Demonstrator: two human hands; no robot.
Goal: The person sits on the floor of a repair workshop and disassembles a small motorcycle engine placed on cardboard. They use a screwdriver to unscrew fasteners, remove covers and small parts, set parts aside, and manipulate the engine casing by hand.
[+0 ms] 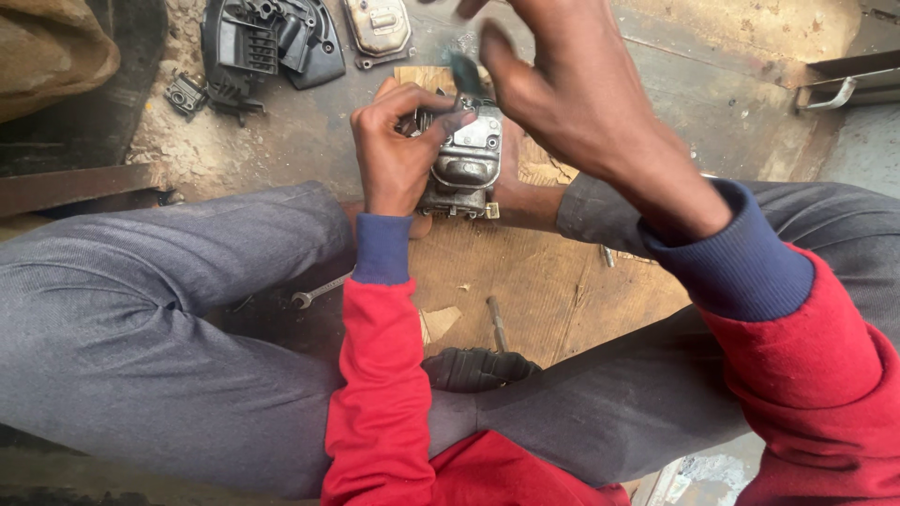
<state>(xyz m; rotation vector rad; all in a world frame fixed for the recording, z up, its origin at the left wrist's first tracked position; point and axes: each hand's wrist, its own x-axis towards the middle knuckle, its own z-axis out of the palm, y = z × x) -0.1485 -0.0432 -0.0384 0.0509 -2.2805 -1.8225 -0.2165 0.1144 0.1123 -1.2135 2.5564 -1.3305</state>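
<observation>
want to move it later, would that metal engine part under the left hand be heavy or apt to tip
The metal engine part looks like cast metal, so probably heavy and stiff. The left hand steadies it on the wooden board, so it may rock. Its greasy sheen suggests slipperiness.

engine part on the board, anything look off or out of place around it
The metal engine part sits steady under the left hand. Odd bits: loose tools lie scattered, a wrench half under the left leg and a rod on the chipped wooden board. The right hand is blurred.

Red sleeves, navy cuffs, seemingly grey trousers
</observation>
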